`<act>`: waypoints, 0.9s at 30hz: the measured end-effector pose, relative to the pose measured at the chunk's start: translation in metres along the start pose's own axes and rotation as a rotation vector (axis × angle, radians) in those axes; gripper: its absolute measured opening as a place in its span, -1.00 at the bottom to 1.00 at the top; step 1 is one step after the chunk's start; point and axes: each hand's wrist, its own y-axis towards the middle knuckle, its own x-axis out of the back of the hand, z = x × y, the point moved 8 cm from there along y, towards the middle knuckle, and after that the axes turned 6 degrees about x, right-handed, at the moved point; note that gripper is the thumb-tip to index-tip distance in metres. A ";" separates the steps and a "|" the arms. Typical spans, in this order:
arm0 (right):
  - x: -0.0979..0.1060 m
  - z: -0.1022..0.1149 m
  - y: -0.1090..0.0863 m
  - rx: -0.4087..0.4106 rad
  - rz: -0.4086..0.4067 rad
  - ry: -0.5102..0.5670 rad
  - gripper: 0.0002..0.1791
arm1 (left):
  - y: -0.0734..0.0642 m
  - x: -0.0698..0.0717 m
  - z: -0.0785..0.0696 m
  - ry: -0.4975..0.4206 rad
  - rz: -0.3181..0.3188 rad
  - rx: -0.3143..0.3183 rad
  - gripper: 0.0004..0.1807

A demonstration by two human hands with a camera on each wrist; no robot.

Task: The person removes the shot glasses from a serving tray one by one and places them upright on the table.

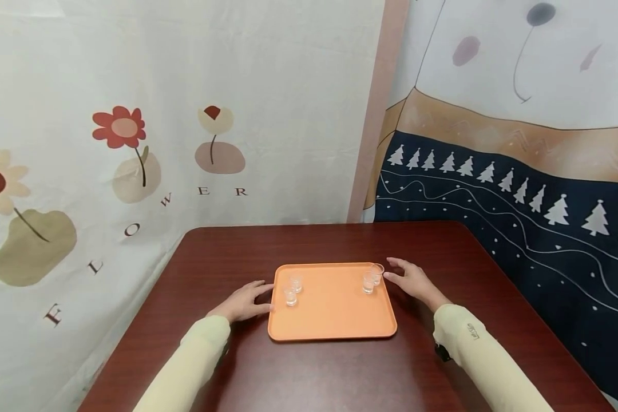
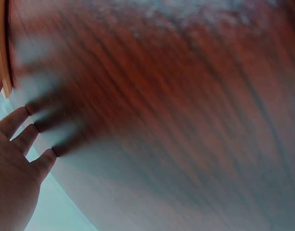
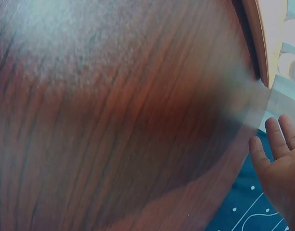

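An orange tray (image 1: 335,320) lies on the table with small clear glasses near both of its sides. Toward its left side stand two glasses, the nearer one (image 1: 290,297) holding a little clear liquid. Near the right side are two more, including a front glass (image 1: 368,284); a clear round rim (image 1: 377,268) shows at the back right corner. My left hand (image 1: 243,301) is beside the tray's left edge, fingers spread. On the other side, my right hand (image 1: 413,281) has its fingers extended toward the right edge. Whether either hand touches the tray I cannot tell.
The tray sits on a dark red wood-grain table (image 1: 319,372) with rounded far corners. Behind and left hangs a pale flower-print cloth (image 1: 288,114). To the right is a dark blue cloth (image 1: 561,274) with white trees.
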 end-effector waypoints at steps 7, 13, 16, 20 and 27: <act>-0.008 -0.001 0.003 -0.030 -0.021 0.058 -0.37 | -0.001 -0.002 0.001 0.006 0.009 0.000 -0.23; -0.012 0.001 0.005 -0.033 -0.038 0.100 -0.41 | -0.002 -0.001 -0.002 -0.001 0.006 -0.009 -0.23; -0.013 0.002 0.006 -0.034 -0.053 0.106 -0.45 | -0.003 0.000 -0.003 -0.006 0.005 -0.006 -0.23; -0.015 0.001 0.008 -0.039 -0.070 0.106 -0.49 | -0.003 0.000 -0.002 -0.004 0.006 -0.004 -0.24; -0.020 0.000 0.009 -0.043 -0.081 0.105 -0.62 | -0.003 -0.001 0.000 0.002 0.006 -0.002 -0.25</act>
